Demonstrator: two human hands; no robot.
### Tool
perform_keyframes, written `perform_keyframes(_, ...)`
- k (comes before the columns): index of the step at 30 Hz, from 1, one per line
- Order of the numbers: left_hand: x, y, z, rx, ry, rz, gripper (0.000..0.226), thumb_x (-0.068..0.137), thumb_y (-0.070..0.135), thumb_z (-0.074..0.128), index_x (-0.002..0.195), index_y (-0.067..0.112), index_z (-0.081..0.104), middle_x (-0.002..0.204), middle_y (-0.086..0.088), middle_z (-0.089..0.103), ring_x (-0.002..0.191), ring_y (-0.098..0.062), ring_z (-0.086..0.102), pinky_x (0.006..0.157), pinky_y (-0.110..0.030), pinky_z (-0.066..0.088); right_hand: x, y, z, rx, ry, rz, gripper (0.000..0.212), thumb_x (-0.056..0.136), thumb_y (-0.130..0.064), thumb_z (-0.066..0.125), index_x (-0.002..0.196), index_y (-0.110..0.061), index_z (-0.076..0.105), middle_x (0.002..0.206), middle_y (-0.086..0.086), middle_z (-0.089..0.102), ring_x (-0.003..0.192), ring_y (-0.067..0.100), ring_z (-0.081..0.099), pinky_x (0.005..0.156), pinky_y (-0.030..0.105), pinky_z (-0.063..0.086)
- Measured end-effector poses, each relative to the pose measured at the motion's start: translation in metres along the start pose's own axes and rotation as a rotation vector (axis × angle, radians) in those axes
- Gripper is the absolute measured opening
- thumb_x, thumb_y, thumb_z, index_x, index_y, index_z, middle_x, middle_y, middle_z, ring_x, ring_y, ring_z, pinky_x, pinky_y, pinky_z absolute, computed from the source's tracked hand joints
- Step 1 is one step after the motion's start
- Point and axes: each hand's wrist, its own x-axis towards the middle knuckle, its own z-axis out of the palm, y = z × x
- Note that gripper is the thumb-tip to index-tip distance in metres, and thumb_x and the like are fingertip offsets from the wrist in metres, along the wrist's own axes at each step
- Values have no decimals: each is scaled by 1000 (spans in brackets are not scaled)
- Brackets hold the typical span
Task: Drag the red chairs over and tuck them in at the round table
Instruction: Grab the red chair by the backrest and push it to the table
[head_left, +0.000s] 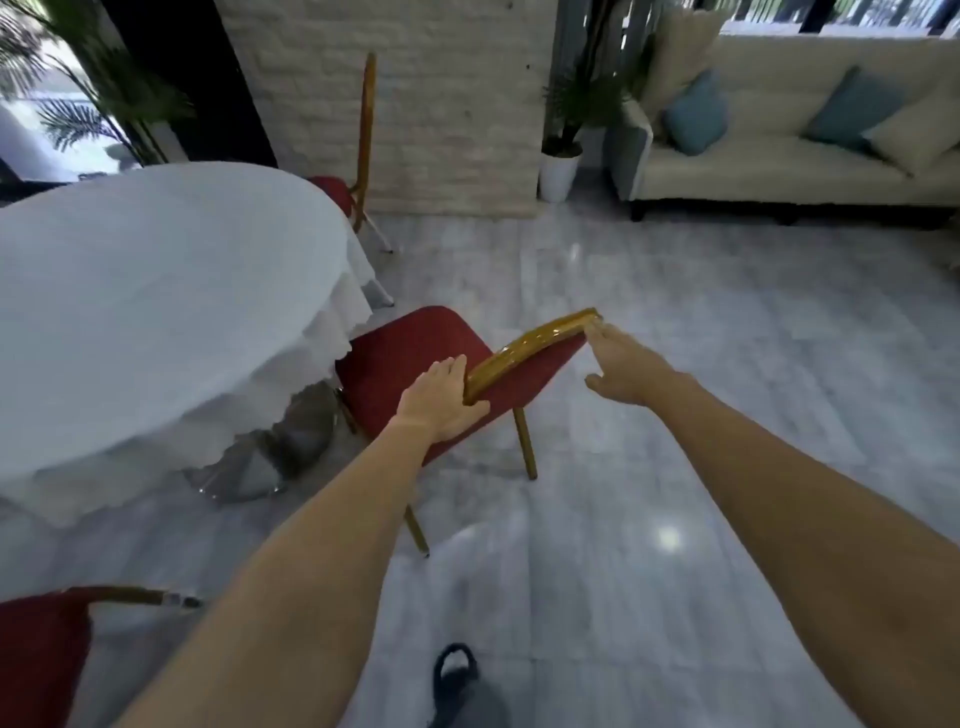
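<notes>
Red chair (410, 364) sits ahead-left, seat front just under round table (156, 291) cloth edge; left hand (441, 400) curled on backrest's near corner, right hand (623, 364) flat-fingered at far corner (grip unclear), top rail running near-left to far-right.

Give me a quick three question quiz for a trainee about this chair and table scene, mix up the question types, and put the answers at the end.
1. True or false: the left hand and the right hand are both at the gold top rail of the middle chair.
2. How many red chairs show in this view? A) one B) two C) three
3. Fill in: the round table is covered with a white ____.

Key
1. True; the left hand is at the rail's near end, the right hand at its far end.
2. C: the middle chair, a far chair behind the table, and a near chair at lower left.
3. tablecloth
</notes>
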Motion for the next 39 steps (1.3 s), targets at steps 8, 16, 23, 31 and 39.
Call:
perform_keyframes(8, 29, 0, 38, -83, 396, -55, 41, 79, 49, 65, 104, 17, 64, 88, -2, 71, 81, -24, 67, 70, -37, 54, 78, 27, 7, 76, 2, -160, 61, 81, -17, 63, 134, -7, 35, 138, 14, 42, 126, 34, 41, 102, 45, 37)
perform_keyframes(16, 35, -8, 57, -43, 559, -61, 42, 76, 56, 62, 85, 15, 70, 65, 2, 70, 51, -13, 63, 48, -26, 52, 139, 44, 19, 15, 18, -334, 26, 72, -34, 76, 93, -23, 65, 89, 2, 71, 84, 22, 62, 73, 36, 52)
perform_keyframes(23, 32, -3, 62, -44, 610, -124, 47, 73, 57, 62, 86, 13, 71, 69, 1, 72, 55, -13, 65, 48, -24, 52, 154, 63, 28, 96, 107, -510, 33, 64, -50, 77, 87, -28, 70, 74, -3, 73, 68, 18, 66, 63, 31, 54)
perform_keyframes(31, 45, 29, 71, -12, 650, -243, 49, 72, 60, 62, 84, 13, 71, 68, 2, 72, 52, -13, 64, 46, -28, 52, 183, 101, 23, 180, 78, -677, 29, 62, -47, 78, 81, -26, 71, 68, -4, 72, 59, 17, 65, 57, 28, 51)
perform_keyframes(39, 71, 117, 95, 25, 672, -450, 52, 69, 63, 61, 84, 15, 70, 64, 3, 70, 50, -14, 62, 46, -28, 51, 213, 170, 6, 152, -21, -844, 34, 65, -48, 76, 90, -26, 70, 78, -2, 73, 69, 19, 67, 61, 34, 54)
